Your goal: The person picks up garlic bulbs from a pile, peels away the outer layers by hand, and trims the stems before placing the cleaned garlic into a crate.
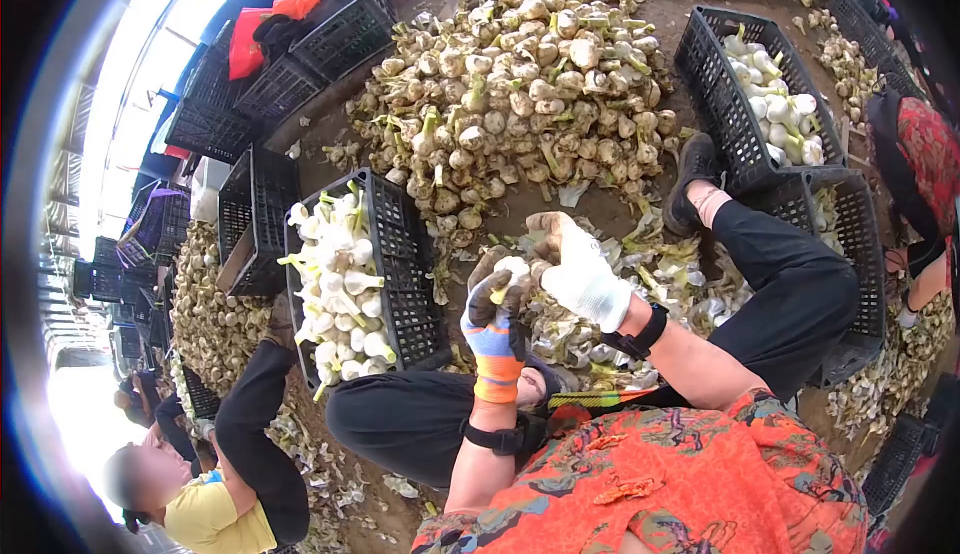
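My left hand [493,309], in a blue and orange glove with dark, dirty fingers, is closed around a garlic bulb [514,269] whose pale top shows between the fingers. Close beside it on the right is my right hand [580,272], in a white glove with brown-stained fingertips. Its fingers are curled in toward the thumb near the bulb; what they pinch, if anything, is hidden. Below both hands, loose garlic skins [560,339] cover the ground between my legs. Ahead lies a large heap of unpeeled garlic [520,94].
Clean white garlic fills a black crate [410,284] at my left; another black crate [735,149] of garlic stands ahead right. A partly filled crate [860,254] is beside my right knee. Co-workers sit at left [215,509] and right [925,169]. Stacked crates [345,29] stand back left.
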`<state>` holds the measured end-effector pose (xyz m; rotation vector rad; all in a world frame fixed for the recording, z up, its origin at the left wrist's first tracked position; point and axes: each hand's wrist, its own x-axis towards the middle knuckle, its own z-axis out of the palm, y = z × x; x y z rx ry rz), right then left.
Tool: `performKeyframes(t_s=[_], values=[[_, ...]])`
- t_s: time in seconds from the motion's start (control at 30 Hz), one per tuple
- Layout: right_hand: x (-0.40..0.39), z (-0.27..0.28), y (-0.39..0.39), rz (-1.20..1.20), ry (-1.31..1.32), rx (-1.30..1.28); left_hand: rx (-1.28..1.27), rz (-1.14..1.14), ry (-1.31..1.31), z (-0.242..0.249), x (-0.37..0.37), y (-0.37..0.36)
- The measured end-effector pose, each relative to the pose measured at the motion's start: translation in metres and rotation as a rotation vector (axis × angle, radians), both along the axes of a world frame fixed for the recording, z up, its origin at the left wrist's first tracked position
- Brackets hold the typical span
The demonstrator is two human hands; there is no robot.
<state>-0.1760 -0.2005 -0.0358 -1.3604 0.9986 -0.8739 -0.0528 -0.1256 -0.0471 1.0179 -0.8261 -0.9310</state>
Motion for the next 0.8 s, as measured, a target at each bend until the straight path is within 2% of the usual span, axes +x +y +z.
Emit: performKeyframes(t_s=[0.03, 0.07, 0.13, 0.17, 0.23, 0.27, 0.3, 0.33, 0.37, 0.4, 0.43, 0.47, 0.5, 0.53, 0.57, 0.6, 0.63, 0.67, 0.7, 0.73, 0.77, 0.8], values=[[0.002, 0.0, -0.001, -0.018, -0.038, 0.004, -0.005, -0.04, 0.21, 0.004, -0.001, -0.001], [0.002, 0.0, -0.004, -0.051, -0.091, 0.064, -0.032, -0.075, 0.2, -0.008, 0.005, 0.001], [-0.001, 0.0, -0.011, -0.112, -0.194, 0.184, -0.058, -0.101, 0.435, -0.009, 0.008, 0.001], [-0.006, -0.003, -0.014, -0.149, -0.15, 0.185, -0.072, -0.113, 0.553, -0.01, 0.009, 0.001], [-0.011, -0.024, -0.026, -0.197, 0.12, 0.041, -0.108, -0.186, 0.674, 0.006, 0.003, -0.005], [-0.016, -0.033, -0.028, -0.201, 0.108, -0.089, -0.086, -0.193, 0.77, 0.007, 0.004, -0.006], [-0.028, -0.041, -0.035, -0.045, 0.32, -0.146, -0.077, -0.185, 0.857, 0.009, 0.008, -0.007], [-0.034, -0.038, -0.045, 0.217, 0.608, -0.111, -0.075, -0.173, 0.897, -0.001, 0.014, -0.007], [-0.035, -0.04, -0.047, 0.302, 0.52, 0.197, -0.018, -0.072, 0.892, 0.004, 0.019, -0.009], [-0.041, -0.077, -0.048, 0.269, 0.576, -0.226, 0.053, 0.05, 0.685, -0.004, 0.034, -0.007], [-0.046, -0.1, -0.053, 0.27, 0.506, -0.099, 0.131, 0.158, 0.488, -0.025, 0.048, -0.01], [-0.043, -0.103, -0.054, 0.283, 0.682, -0.154, 0.277, 0.439, 0.254, -0.051, 0.082, -0.008], [-0.051, -0.103, -0.065, 0.261, 0.88, -0.207, 0.323, 0.418, -0.041, 0.003, 0.084, -0.011], [-0.057, -0.122, -0.089, 0.287, 0.873, -0.15, 0.168, 0.546, -0.083, 0.001, 0.097, -0.012], [-0.057, -0.08, -0.1, 0.207, 0.909, -0.027, 0.301, 0.787, -0.254, 0.002, 0.114, -0.017], [-0.062, -0.079, -0.122, 0.064, 0.897, -0.083, 0.19, 0.832, -0.444, -0.009, 0.152, -0.015], [-0.064, -0.084, -0.146, -0.063, 0.873, -0.137, 0.349, 0.928, -0.826, -0.021, 0.195, -0.003], [-0.063, -0.084, -0.171, -0.238, 0.859, -0.262, 0.504, 1.025, -1.0, -0.026, 0.23, 0.011], [-0.063, -0.08, -0.198, -0.404, 0.838, -0.387, 0.738, 1.088, -1.086, -0.021, 0.235, 0.007], [-0.062, -0.069, -0.225, -0.453, 0.803, -0.426, 0.986, 1.122, -1.164, -0.016, 0.24, 0.003], [-0.061, -0.054, -0.249, -0.5, 0.763, -0.463, 1.308, 1.108, -1.135, -0.003, 0.235, -0.006], [-0.061, -0.039, -0.271, -0.446, 0.818, -0.49, 1.254, 1.222, -1.289, -0.026, 0.25, 0.003]])
